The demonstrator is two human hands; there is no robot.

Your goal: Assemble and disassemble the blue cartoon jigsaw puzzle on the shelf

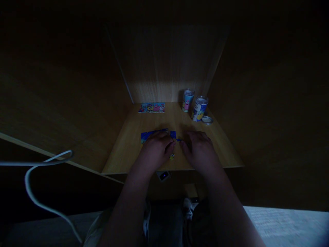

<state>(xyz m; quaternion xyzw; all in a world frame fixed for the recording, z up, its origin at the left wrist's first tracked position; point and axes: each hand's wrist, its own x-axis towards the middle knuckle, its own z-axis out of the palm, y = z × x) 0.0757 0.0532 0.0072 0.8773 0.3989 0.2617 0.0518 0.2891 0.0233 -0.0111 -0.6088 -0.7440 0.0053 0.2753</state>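
Note:
The scene is dim. My left hand (157, 148) rests palm down on a partly built blue jigsaw puzzle (151, 134) on the wooden desk (128, 151), fingers curled at its right edge. My right hand (199, 148) lies beside it, fingers bent toward a small blue piece (178, 139) between the two hands. A loose yellowish piece (171, 156) lies just under my left fingers. Whether either hand pinches a piece is hidden by the darkness.
A cartoon reference picture (151, 107) lies at the back of the desk. Two printed cans (187, 100) (199, 108) stand back right, with a round lid (207, 119) beside them. Wooden walls enclose the desk. A white cable (38, 178) hangs at left.

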